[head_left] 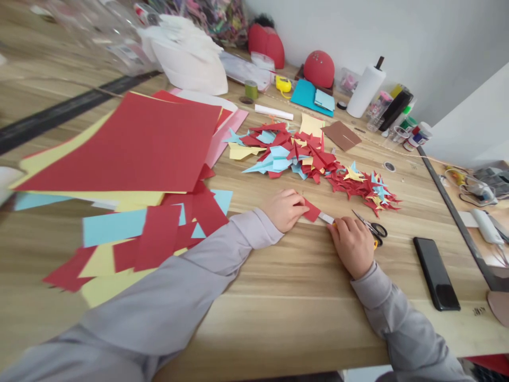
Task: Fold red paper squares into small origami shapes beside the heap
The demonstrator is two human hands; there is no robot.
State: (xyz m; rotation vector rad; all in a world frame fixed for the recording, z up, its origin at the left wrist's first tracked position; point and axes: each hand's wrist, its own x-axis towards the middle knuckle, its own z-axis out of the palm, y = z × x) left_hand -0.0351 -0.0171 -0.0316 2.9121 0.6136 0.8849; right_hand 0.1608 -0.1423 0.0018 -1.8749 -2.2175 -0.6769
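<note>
My left hand [283,210] presses a small piece of red paper [312,210] onto the wooden table, thumb and fingers closed on its left end. In my right hand [353,245] is a box cutter [326,218], its flat blade pointing left and touching or lying at the paper's right edge. A bit of the cutter's yellow body shows past the fingers. Black-handled scissors [374,229] lie open just beyond my right hand. Behind both hands are a heap of folded paper planes [278,159] and a pile of paper stars [352,180] in red, blue and yellow.
Large red and yellow sheets [127,148] and cut paper strips [159,233] spread at the left. A black phone [436,273] lies at the right. Toward the wall are a yellow tape measure [283,85], a white roll [366,90] and several small bottles [417,135].
</note>
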